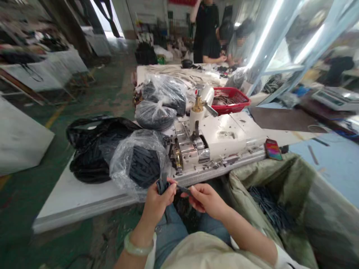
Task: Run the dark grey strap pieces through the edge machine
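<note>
Left hand pinches a limp, light black strip. Right hand, almost closed, holds its tip at three o'clock.

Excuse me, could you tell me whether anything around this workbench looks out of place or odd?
A smartphone looks out of place: it lies beside the base of the white machine, right at the rim of the green woven sack, among the work materials.

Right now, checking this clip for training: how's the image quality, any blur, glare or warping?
In the head view, the light tubes glare white, edges bow outward, the digital scale smears at right, while the left hand, right hand and dark strip stay fairly sharp.
</note>
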Tool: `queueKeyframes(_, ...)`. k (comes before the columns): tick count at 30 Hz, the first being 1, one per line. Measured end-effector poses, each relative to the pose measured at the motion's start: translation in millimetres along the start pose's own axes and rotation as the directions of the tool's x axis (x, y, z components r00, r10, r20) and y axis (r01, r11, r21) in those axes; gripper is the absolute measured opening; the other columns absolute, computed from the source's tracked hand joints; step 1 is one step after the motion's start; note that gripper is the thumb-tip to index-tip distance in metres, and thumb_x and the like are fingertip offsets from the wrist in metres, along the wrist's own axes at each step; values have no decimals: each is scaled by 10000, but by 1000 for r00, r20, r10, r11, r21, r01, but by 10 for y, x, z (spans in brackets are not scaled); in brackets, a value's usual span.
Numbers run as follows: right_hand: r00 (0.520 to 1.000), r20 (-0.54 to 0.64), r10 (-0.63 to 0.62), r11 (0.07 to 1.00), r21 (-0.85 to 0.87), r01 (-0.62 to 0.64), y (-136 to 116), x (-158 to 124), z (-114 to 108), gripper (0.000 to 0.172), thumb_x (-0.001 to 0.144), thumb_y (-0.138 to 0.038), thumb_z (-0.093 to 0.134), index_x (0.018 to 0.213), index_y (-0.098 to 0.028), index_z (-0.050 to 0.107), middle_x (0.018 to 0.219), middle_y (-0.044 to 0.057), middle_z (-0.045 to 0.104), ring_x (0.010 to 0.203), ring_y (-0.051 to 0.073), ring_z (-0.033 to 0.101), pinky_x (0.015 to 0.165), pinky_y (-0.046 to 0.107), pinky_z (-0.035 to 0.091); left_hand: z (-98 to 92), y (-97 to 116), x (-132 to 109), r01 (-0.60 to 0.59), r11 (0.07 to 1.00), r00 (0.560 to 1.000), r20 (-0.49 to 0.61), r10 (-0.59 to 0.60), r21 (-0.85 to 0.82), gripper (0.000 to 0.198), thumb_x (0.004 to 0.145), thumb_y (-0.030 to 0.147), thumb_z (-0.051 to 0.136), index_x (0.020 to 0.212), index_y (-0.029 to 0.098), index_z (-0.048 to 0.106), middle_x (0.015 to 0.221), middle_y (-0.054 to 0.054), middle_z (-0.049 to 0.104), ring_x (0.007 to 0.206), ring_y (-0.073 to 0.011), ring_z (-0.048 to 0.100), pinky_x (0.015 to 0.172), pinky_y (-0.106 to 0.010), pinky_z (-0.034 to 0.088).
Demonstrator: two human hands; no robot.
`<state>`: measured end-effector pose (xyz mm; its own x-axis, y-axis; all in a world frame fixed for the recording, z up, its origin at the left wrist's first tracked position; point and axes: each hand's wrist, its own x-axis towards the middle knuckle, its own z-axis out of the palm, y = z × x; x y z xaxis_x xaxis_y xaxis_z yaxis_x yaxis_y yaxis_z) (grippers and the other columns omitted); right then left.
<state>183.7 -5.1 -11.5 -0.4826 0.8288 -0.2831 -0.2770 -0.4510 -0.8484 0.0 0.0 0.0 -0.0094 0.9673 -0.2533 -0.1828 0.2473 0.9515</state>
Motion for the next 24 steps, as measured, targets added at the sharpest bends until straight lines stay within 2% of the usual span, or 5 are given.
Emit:
queueKeyframes(6, 934, 279, 222, 929, 231, -290, -93, 78, -28, 347, 783, -455, 694, 793, -119, 609, 520, -71, 417, 364, 22, 270, 365, 187, 120, -10, 17, 111, -55, 990, 995, 94, 43, 133, 276, 767, 417, 689, 843, 157, 638, 540, 65, 466, 421, -38, 347, 404, -163, 264)
queueKeyframes(9, 999, 4, 53, 990, 128, -53, -147, 240, -66, 354, 780, -482, 680, 743, -151, 560, 466, -75, 452, 323, 30, 258, 334, 193, 103, -23, 66, 185, -77, 992, 997, 21, 75, 97, 311, 752, 417, 704, 912, 156, 651, 574, 54, 493, 437, -42, 378, 408, -167, 280)
queueKeyframes(13, 910, -357, -213, 973, -164, 164, -293, 499, -180, 398, 786, -550, 624, 724, -162, 560, 404, -74, 473, 307, 48, 301, 328, 193, 131, -80, 154, 236, -80, 997, 996, -43, 80, 0, 322, 730, 426, 721, 879, 152, 643, 565, 54, 509, 399, -32, 357, 382, -169, 269)
queueKeyframes(18, 887, -352, -299, 952, -167, 255, -455, 607, -219, 382, 754, -525, 671, 719, -156, 575, 511, -7, 631, 399, 64, 442, 419, 186, 309, -151, 176, 215, -64, 997, 997, -48, 62, -41, 319, 709, 410, 741, 869, 152, 645, 547, 60, 508, 386, -26, 350, 372, -162, 260)
queueKeyframes(24, 928, -338, -157, 971, 121, 209, -566, 558, -90, 411, 616, -458, 821, 753, -162, 572, 763, 70, 743, 672, 158, 683, 663, 267, 503, -103, 191, 195, -14, 998, 997, -74, 9, -56, 373, 648, 426, 773, 850, 140, 647, 533, 58, 511, 371, -25, 339, 359, -164, 249)
